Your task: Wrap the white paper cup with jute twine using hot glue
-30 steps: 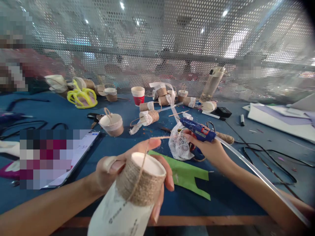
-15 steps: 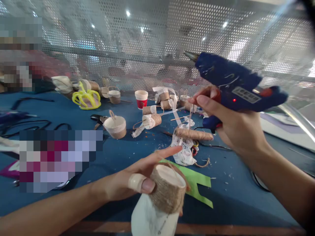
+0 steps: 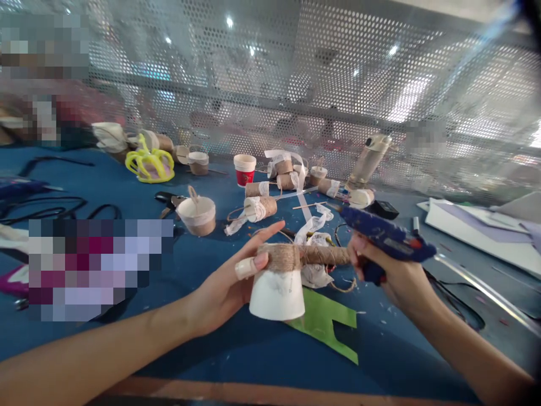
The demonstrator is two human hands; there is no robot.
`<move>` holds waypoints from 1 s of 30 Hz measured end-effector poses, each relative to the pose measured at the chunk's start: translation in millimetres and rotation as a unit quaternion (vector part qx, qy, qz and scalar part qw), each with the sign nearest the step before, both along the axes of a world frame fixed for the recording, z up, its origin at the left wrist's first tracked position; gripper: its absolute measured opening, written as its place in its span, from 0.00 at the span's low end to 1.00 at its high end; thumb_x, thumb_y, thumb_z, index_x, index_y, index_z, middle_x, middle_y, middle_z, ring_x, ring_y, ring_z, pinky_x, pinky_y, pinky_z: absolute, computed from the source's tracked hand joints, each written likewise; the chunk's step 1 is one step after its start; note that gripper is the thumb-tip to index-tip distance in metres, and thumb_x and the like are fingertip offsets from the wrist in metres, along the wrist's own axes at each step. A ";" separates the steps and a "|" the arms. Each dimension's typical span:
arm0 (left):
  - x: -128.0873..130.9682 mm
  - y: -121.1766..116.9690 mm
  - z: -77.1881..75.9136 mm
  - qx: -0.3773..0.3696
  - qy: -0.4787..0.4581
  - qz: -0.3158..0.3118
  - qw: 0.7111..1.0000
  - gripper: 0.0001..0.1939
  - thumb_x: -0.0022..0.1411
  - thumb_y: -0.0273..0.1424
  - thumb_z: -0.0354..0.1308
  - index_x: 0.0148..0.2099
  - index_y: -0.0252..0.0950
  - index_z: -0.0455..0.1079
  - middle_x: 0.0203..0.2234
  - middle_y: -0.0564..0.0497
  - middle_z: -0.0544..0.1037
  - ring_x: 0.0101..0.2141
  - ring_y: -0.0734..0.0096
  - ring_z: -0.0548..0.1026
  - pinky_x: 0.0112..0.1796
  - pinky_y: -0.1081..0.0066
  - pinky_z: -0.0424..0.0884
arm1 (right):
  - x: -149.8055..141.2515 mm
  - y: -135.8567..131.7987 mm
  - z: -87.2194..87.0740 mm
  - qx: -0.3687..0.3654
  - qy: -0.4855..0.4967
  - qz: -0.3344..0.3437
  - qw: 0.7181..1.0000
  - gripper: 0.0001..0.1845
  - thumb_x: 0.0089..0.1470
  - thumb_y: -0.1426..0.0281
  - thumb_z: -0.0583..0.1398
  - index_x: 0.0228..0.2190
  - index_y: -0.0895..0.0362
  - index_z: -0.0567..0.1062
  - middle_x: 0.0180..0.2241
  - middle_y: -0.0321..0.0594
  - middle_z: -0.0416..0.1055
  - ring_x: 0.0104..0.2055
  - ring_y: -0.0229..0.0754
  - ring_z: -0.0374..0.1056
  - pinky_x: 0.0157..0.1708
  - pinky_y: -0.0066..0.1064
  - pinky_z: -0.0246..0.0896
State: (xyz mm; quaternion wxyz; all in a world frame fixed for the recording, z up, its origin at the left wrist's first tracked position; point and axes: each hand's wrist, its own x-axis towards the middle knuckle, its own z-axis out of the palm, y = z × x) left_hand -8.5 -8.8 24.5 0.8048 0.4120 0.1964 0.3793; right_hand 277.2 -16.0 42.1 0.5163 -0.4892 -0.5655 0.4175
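My left hand (image 3: 230,285) grips an upside-down white paper cup (image 3: 278,293) whose upper band is wound with brown jute twine (image 3: 284,257); the index finger is stretched out above it and the thumb, with a plaster on it, presses the twine. My right hand (image 3: 391,273) is closed round the handle of a blue hot glue gun (image 3: 386,238), nozzle pointing left toward the cup. A spool of jute twine (image 3: 325,255) lies between the cup and the gun, over white lace (image 3: 315,273).
A green paper cut-out (image 3: 325,324) lies under the cup on the blue table (image 3: 203,349). Behind are several twine-wrapped cups (image 3: 196,214), a red cup (image 3: 244,169), a yellow crown shape (image 3: 149,163), scissors (image 3: 167,202), black cables and white sheets (image 3: 473,223) at right. A perforated metal screen closes the back.
The glue gun has come down from high at the right to table level beside the cup. The cup was turned from tilted toward me to upright-inverted and raised slightly.
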 end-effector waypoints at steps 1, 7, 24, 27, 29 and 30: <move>0.5 1.1 -1.5 -0.007 0.014 0.010 1.000 0.27 0.66 0.39 0.58 0.66 0.50 0.64 0.54 0.45 0.78 0.46 0.52 0.79 0.46 0.57 0.71 | -1.3 -4.9 -3.4 -0.007 -0.005 0.014 1.000 0.17 0.53 0.58 0.68 0.23 0.56 0.73 0.19 0.33 0.69 0.17 0.35 0.65 0.18 0.28 0.63; 2.1 4.4 -3.8 -0.020 0.031 0.039 0.999 0.19 0.67 0.41 0.56 0.57 0.41 0.73 0.48 0.44 0.80 0.49 0.52 0.76 0.46 0.60 0.70 | -10.7 -25.7 -12.5 0.071 -0.095 0.099 0.988 0.13 0.56 0.63 0.65 0.25 0.52 0.68 0.22 0.34 0.67 0.25 0.40 0.63 0.26 0.32 0.61; 1.9 4.6 -9.0 -0.024 0.094 0.048 0.994 0.24 0.64 0.43 0.59 0.59 0.42 0.71 0.49 0.44 0.81 0.51 0.50 0.75 0.50 0.57 0.67 | -8.8 -31.1 -22.0 0.141 -0.220 0.112 0.959 0.15 0.56 0.72 0.61 0.25 0.52 0.58 0.24 0.30 0.60 0.26 0.37 0.55 0.25 0.31 0.51; 1.4 4.4 -9.2 -0.024 0.114 0.055 0.992 0.24 0.64 0.43 0.60 0.60 0.43 0.70 0.51 0.45 0.80 0.54 0.50 0.73 0.51 0.58 0.66 | -9.8 -32.8 -21.4 0.153 -0.225 0.113 0.956 0.15 0.55 0.73 0.61 0.25 0.52 0.58 0.23 0.30 0.59 0.25 0.36 0.53 0.23 0.30 0.49; 1.6 4.1 -8.0 -0.022 0.115 0.060 0.991 0.23 0.65 0.42 0.59 0.60 0.43 0.70 0.51 0.46 0.81 0.54 0.51 0.73 0.51 0.59 0.65 | -10.7 -33.4 -20.5 0.160 -0.230 0.107 0.954 0.15 0.55 0.73 0.60 0.25 0.52 0.58 0.23 0.30 0.58 0.24 0.36 0.53 0.23 0.30 0.48; 1.9 4.0 -7.2 -0.019 0.109 0.059 0.992 0.23 0.65 0.42 0.59 0.59 0.43 0.71 0.50 0.46 0.81 0.53 0.51 0.74 0.51 0.59 0.66 | -11.1 -33.6 -20.0 0.164 -0.233 0.104 0.953 0.15 0.54 0.73 0.60 0.25 0.52 0.58 0.23 0.30 0.58 0.24 0.35 0.53 0.23 0.30 0.47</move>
